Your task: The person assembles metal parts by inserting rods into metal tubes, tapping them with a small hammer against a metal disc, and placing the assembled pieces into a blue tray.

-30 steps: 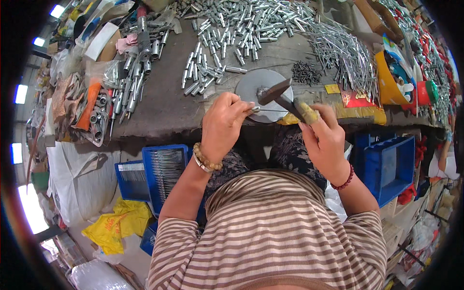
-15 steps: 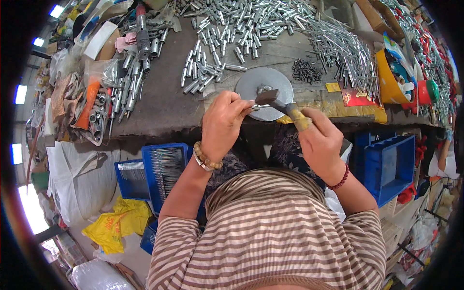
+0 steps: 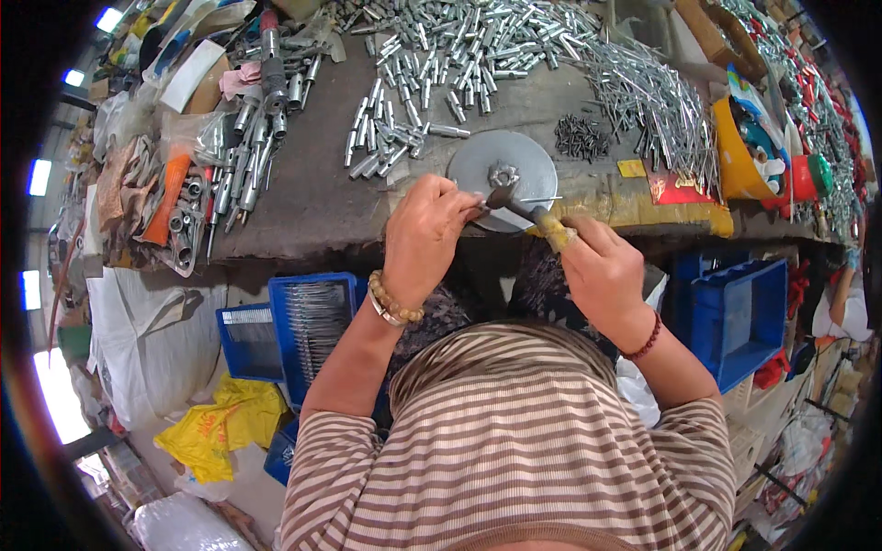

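My left hand (image 3: 424,237) pinches a thin metal pin at the near edge of a round grey metal disc (image 3: 502,167) on the workbench. My right hand (image 3: 602,273) grips the taped yellowish handle of a small hammer (image 3: 525,212). The hammer's dark head rests low over the disc's near edge, right beside my left fingertips. The pin itself is mostly hidden by my fingers. A beaded bracelet circles my left wrist and a red one my right.
Heaps of silver metal sleeves (image 3: 441,64) and long pins (image 3: 648,101) cover the bench (image 3: 303,207) behind the disc, with a small pile of dark screws (image 3: 581,138). Blue crates (image 3: 312,317) (image 3: 740,308) sit below the bench edge; a yellow bag (image 3: 220,427) lies on the floor.
The hammer came down from a raised tilt to the disc's near edge. My right hand dropped slightly; my left hand stayed at the disc.
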Demonstrator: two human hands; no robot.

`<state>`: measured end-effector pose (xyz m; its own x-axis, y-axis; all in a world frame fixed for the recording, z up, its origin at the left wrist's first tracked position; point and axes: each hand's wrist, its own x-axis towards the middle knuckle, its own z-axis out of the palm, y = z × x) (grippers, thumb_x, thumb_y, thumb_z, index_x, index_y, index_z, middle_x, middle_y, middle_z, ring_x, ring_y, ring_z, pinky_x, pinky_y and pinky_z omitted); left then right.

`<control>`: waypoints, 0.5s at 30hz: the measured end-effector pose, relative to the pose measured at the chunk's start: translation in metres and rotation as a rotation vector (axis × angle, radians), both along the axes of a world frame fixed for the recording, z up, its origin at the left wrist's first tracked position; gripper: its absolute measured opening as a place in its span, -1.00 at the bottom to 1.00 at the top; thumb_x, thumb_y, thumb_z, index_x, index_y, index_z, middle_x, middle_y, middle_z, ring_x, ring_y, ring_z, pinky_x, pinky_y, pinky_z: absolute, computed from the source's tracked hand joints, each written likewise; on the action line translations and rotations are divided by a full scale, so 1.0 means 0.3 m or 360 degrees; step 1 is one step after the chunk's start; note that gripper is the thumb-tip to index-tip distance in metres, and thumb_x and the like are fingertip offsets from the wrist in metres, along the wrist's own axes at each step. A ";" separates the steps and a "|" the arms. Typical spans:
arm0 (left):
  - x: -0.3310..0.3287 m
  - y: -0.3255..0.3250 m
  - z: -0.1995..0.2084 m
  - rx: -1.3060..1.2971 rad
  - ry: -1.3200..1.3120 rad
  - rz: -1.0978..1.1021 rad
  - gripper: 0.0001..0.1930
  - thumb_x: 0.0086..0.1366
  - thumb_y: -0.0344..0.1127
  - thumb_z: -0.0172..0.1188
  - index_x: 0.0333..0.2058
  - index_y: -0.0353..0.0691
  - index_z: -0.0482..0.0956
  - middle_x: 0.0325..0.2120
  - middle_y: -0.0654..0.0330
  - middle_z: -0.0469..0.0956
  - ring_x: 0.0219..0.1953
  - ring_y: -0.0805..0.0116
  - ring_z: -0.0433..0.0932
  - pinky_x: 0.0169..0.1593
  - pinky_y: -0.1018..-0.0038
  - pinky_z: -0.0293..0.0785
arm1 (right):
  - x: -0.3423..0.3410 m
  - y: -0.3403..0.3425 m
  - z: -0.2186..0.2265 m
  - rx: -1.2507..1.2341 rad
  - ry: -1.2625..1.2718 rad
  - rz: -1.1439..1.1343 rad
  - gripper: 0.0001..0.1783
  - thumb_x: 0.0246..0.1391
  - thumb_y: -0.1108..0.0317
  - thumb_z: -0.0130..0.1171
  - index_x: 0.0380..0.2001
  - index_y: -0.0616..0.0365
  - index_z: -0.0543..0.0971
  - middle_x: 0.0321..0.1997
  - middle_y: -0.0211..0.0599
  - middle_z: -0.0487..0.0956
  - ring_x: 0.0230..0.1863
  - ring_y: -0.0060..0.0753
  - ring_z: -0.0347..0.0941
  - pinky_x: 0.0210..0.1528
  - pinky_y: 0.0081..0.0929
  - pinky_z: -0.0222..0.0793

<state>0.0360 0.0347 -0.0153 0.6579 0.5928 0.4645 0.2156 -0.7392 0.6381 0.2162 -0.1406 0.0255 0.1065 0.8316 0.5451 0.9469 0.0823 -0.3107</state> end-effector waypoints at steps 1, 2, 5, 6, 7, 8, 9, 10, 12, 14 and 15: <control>0.001 0.003 0.002 0.0058 0.0027 0.0000 -0.82 0.20 -0.54 0.40 -0.20 -0.22 0.72 -0.31 0.15 0.55 -0.26 0.14 0.59 -0.21 0.31 0.52 | -0.001 -0.001 -0.002 -0.0034 -0.0036 -0.0021 -0.69 0.04 0.57 0.29 -0.11 0.09 0.72 -0.20 -0.30 0.62 -0.39 -0.18 0.59 -0.35 -0.31 0.54; 0.001 0.004 0.005 0.0117 0.0056 0.0000 -0.82 0.22 -0.52 0.40 -0.19 -0.21 0.73 -0.31 0.16 0.55 -0.26 0.15 0.59 -0.21 0.32 0.52 | -0.001 0.006 -0.002 -0.0033 -0.0040 -0.0019 -0.69 0.04 0.57 0.29 -0.11 0.09 0.72 -0.20 -0.30 0.62 -0.39 -0.18 0.59 -0.35 -0.31 0.54; -0.009 0.001 0.022 0.0047 0.0082 -0.0006 -0.83 0.24 -0.47 0.39 -0.18 -0.18 0.75 -0.31 0.18 0.55 -0.26 0.15 0.59 -0.20 0.33 0.52 | 0.006 0.043 0.011 0.0088 0.0151 -0.0059 -0.70 0.07 0.54 0.28 -0.10 0.08 0.70 -0.23 -0.31 0.60 -0.39 -0.13 0.56 -0.35 -0.28 0.52; -0.008 0.002 0.020 0.0047 0.0080 -0.0005 -0.83 0.24 -0.47 0.39 -0.18 -0.18 0.75 -0.31 0.18 0.55 -0.26 0.15 0.59 -0.20 0.33 0.52 | 0.013 0.052 0.034 -0.0024 0.0294 -0.0119 -0.72 0.08 0.52 0.28 -0.11 0.09 0.69 -0.25 -0.30 0.59 -0.39 -0.11 0.56 -0.35 -0.25 0.52; -0.008 0.005 0.015 0.0025 0.0085 -0.0011 -0.83 0.24 -0.46 0.40 -0.18 -0.16 0.76 -0.31 0.19 0.55 -0.25 0.15 0.59 -0.20 0.33 0.52 | 0.021 0.062 0.046 -0.0137 0.0438 -0.0179 -0.74 0.08 0.50 0.29 -0.12 0.10 0.67 -0.27 -0.30 0.57 -0.39 -0.08 0.56 -0.35 -0.23 0.51; -0.008 0.007 0.011 0.0003 0.0092 -0.0018 -0.83 0.24 -0.44 0.40 -0.18 -0.15 0.77 -0.31 0.19 0.55 -0.25 0.16 0.59 -0.19 0.33 0.52 | 0.037 0.075 0.040 -0.0136 0.0439 -0.0177 -0.74 0.08 0.50 0.29 -0.12 0.10 0.67 -0.27 -0.30 0.57 -0.39 -0.08 0.56 -0.35 -0.23 0.51; -0.012 0.007 0.014 0.0006 0.0091 -0.0017 -0.83 0.24 -0.44 0.40 -0.18 -0.15 0.77 -0.31 0.19 0.55 -0.25 0.16 0.59 -0.19 0.33 0.52 | 0.060 0.087 0.032 -0.0203 0.0353 -0.0170 -0.74 0.06 0.49 0.30 -0.13 0.13 0.66 -0.26 -0.29 0.56 -0.34 -0.05 0.56 -0.31 -0.20 0.51; -0.014 0.010 0.015 0.0043 0.0102 -0.0027 -0.82 0.23 -0.43 0.41 -0.17 -0.14 0.77 -0.30 0.20 0.55 -0.24 0.17 0.59 -0.18 0.33 0.52 | 0.083 0.103 0.021 -0.0270 0.0267 -0.0164 -0.75 0.05 0.49 0.32 -0.14 0.15 0.65 -0.26 -0.27 0.54 -0.29 -0.03 0.56 -0.27 -0.16 0.51; -0.015 0.011 0.014 0.0078 0.0113 -0.0032 -0.81 0.23 -0.42 0.42 -0.16 -0.14 0.77 -0.30 0.20 0.55 -0.23 0.18 0.59 -0.17 0.33 0.52 | 0.092 0.122 0.016 -0.0102 0.0034 -0.0114 -0.77 0.03 0.46 0.35 -0.20 0.12 0.64 -0.21 -0.24 0.53 -0.14 -0.02 0.55 -0.18 -0.10 0.49; -0.016 0.010 0.010 0.0056 0.0101 -0.0027 -0.80 0.22 -0.42 0.42 -0.16 -0.13 0.78 -0.29 0.20 0.55 -0.20 0.19 0.59 -0.15 0.32 0.51 | 0.051 0.113 0.036 -0.0149 -0.0149 -0.0038 -0.80 0.01 0.45 0.36 -0.25 0.10 0.63 -0.15 -0.22 0.54 -0.02 -0.04 0.51 -0.14 -0.10 0.48; -0.015 0.009 0.010 0.0054 0.0101 -0.0029 -0.80 0.22 -0.42 0.42 -0.16 -0.13 0.78 -0.29 0.20 0.55 -0.20 0.19 0.59 -0.15 0.32 0.51 | 0.027 0.103 0.034 -0.0271 -0.0183 -0.0045 -0.83 0.00 0.42 0.38 -0.33 0.08 0.59 -0.21 -0.23 0.57 -0.12 -0.05 0.55 -0.19 -0.12 0.48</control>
<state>0.0315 0.0375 -0.0124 0.6970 0.5652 0.4412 0.2413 -0.7644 0.5979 0.2244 -0.1098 0.0357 0.0760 0.9103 0.4069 0.9782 0.0109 -0.2073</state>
